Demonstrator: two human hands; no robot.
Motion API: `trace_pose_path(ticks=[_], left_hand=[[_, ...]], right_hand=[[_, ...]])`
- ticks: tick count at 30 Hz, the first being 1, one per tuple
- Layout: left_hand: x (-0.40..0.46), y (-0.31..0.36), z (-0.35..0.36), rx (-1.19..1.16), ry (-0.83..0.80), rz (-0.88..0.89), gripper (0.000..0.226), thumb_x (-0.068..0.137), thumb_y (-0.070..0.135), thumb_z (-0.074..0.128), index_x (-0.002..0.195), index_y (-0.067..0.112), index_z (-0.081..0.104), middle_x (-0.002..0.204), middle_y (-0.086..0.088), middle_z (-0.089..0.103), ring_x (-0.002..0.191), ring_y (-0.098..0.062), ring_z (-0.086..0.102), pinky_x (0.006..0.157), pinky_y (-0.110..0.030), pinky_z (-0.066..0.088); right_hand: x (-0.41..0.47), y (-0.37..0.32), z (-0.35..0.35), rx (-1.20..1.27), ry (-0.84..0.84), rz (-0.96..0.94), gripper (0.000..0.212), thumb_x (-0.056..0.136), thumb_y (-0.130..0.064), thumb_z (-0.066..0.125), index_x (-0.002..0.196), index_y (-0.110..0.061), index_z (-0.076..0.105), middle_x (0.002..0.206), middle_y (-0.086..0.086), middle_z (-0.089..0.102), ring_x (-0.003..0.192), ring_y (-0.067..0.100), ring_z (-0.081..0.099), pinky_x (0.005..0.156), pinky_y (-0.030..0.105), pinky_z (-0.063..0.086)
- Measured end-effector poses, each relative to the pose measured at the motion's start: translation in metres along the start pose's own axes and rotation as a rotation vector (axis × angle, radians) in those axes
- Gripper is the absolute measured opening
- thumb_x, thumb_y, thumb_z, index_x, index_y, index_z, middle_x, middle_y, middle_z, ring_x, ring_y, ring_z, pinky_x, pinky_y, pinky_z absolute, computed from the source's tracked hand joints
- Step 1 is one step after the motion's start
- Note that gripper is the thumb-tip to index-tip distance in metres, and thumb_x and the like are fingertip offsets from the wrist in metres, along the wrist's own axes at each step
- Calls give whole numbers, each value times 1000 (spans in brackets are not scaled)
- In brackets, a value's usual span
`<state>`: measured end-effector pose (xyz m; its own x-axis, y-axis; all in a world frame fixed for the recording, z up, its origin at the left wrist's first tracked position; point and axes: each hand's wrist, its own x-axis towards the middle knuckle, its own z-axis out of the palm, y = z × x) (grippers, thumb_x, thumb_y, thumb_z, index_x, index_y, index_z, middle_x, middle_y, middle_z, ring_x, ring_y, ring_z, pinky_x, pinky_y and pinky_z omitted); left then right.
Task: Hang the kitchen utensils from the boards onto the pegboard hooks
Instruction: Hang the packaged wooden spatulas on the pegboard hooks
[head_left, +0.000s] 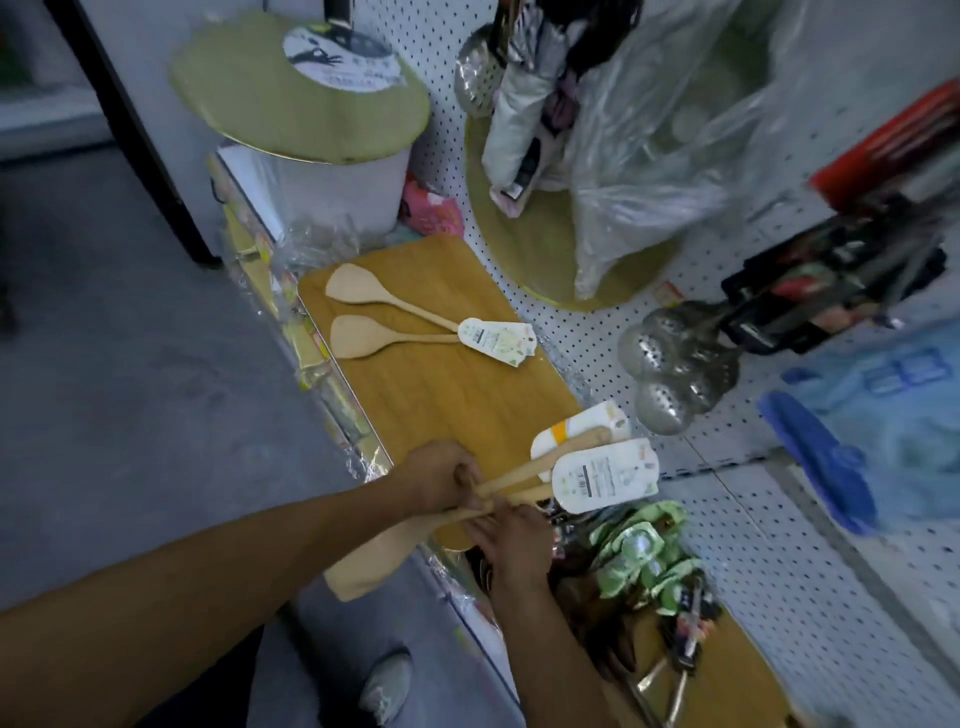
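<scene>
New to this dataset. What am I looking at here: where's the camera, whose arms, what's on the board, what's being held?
There is no robot here. A person wears one wide-angle camera on the head, looking down at their own two bare arms, so the edges of the picture bend.

The left hand and the right hand meet at the near end of a wooden cutting board. Together they grip the handles of a few wooden spatulas, whose white card labels point toward the wall.

Farther along the board lie two more wooden spatulas, untouched, with their labels overlapping.

The white wall with holes is the pegboard. Perforated metal skimmers already hang on it, beside clear plastic bags.
</scene>
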<state>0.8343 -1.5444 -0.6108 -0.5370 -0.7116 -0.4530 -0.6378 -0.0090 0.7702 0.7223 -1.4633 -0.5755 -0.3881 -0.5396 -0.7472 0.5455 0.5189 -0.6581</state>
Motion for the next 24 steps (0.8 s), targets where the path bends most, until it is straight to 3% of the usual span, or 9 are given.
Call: trace_pose_path(ticks=[4, 6, 8, 11, 15, 19, 22, 24], left_hand=[[-64, 26, 14, 13, 63, -13, 24, 72, 31, 87, 92, 26, 74, 78, 15, 64, 70, 0, 57, 66, -18, 42], [-92, 40, 20, 24, 71, -8, 24, 72, 30, 88, 87, 29, 69, 74, 16, 64, 66, 5, 56, 64, -15, 42], [-117, 56, 24, 8, 86, 17, 24, 74, 26, 87, 87, 29, 66, 70, 15, 64, 62, 7, 56, 60, -11, 41], [-150, 80, 30, 8, 107, 61, 19, 80, 17, 82, 87, 25, 67, 72, 12, 64, 55, 9, 55, 60, -18, 42], [-185, 113, 39, -29, 112, 110, 20, 82, 17, 81, 85, 26, 63, 76, 5, 62, 48, 4, 51, 53, -15, 44], [-211, 146, 50, 28, 110, 197, 21, 86, 14, 76, 84, 29, 62, 78, 6, 62, 62, -8, 57, 61, -26, 47], [-226, 166, 65, 28, 100, 248, 23, 86, 10, 76, 83, 27, 61, 77, 6, 58, 55, 5, 53, 58, -18, 43], [-238, 180, 80, 16, 72, 256, 19, 87, 7, 74, 85, 21, 61, 76, 3, 56, 50, 8, 51, 55, -17, 41]], right_hand=[[-51, 7, -35, -57, -76, -40, 6, 96, 3, 52, 94, 5, 57, 80, 23, 63, 58, 26, 68, 59, 38, 62], [-76, 6, -49, -87, -114, -58, 4, 96, 2, 53, 95, 5, 56, 78, 21, 65, 59, 26, 68, 59, 38, 62], [-100, 0, -63, -89, -171, -81, 7, 96, 2, 53, 90, 5, 55, 74, 20, 65, 56, 24, 69, 58, 36, 62], [-135, -10, -85, -143, -205, -143, 14, 96, 0, 54, 82, 0, 55, 71, 17, 66, 54, 21, 69, 55, 32, 61], [-174, -19, -117, -134, -244, -223, 6, 96, -3, 57, 96, 2, 55, 81, 18, 67, 58, 22, 71, 57, 35, 61], [-207, -23, -158, -167, -225, -374, 13, 94, -9, 62, 91, -1, 53, 85, 17, 69, 65, 23, 72, 56, 36, 60], [-235, -22, -194, -199, -181, -474, 16, 91, -12, 67, 84, -8, 53, 96, 19, 73, 81, 30, 71, 61, 42, 61], [-255, -22, -222, -210, -131, -528, 19, 92, -10, 64, 80, -11, 50, 81, 8, 73, 72, 22, 71, 57, 36, 61]])
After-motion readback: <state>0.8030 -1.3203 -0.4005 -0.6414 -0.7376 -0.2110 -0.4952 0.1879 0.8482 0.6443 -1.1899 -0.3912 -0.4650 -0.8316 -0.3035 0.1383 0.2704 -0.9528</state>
